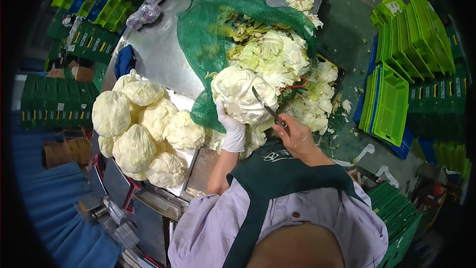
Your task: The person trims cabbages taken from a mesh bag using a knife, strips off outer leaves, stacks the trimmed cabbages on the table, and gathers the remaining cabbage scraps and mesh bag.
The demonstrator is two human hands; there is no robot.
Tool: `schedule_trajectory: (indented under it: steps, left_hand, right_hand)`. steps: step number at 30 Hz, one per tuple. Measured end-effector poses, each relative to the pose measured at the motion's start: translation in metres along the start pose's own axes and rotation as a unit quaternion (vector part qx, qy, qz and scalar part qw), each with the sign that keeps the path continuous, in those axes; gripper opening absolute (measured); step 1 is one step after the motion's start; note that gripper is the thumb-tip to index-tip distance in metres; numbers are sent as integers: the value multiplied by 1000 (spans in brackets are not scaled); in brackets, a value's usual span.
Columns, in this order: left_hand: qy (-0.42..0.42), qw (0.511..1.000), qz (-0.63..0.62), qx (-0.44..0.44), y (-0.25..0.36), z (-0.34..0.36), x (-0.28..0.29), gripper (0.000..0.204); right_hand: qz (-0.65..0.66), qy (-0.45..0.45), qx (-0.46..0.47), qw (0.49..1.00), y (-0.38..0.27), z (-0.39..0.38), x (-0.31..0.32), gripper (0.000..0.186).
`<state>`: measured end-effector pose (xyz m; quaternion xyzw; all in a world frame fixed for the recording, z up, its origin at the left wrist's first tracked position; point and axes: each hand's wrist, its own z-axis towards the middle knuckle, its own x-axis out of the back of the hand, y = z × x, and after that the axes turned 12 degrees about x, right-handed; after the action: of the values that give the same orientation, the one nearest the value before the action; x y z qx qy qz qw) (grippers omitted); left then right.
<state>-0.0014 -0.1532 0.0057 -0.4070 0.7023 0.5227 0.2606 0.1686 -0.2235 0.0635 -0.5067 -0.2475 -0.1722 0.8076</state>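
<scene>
Right over the near edge of the metal worktop (161, 47), a pale cabbage head (233, 89) sat in the grip of the person's left hand (232, 131), which had a white glove on and cupped it from the lower left. The bare right hand (297, 136) was wrapped around the handle of a knife (270, 110), blade slanting up and left across the cabbage's right side; couldn't tell if it had actually bitten in. So the hands were apart, one either side. Just beyond was a green mesh bag (198, 34), gaping open, with a messy heap of loose cabbage leaves (272, 54) in its mouth, some yellowed. Off to the left, a bunch of whole cabbages (135, 146) were piled up, with a dark blue cloth (125, 61) behind them. Lime-green crates (389, 101) stood well off to the right.
</scene>
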Motion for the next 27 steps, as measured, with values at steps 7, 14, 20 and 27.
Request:
schedule_trajectory:
  steps: [7, 14, 20, 27]
  left_hand:
    - [27, 998, 25, -41, -1, -3, -1, 61]
    - [-4, 998, 19, -56, 1, 3, 7, 61]
    - [2, 997, 51, -52, 2, 3, 6, 63]
    - [-7, 999, 29, -25, 3, 2, 6, 61]
  right_hand:
    - [-60, 8, 8, 998, -1, 1, -11, 20]
    - [-49, 33, 22, 998, -2, 0, -14, 21]
    - [-49, 12, 1, 999, 5, 1, -18, 21]
    - [-147, 17, -38, 988, 20, 2, -14, 24]
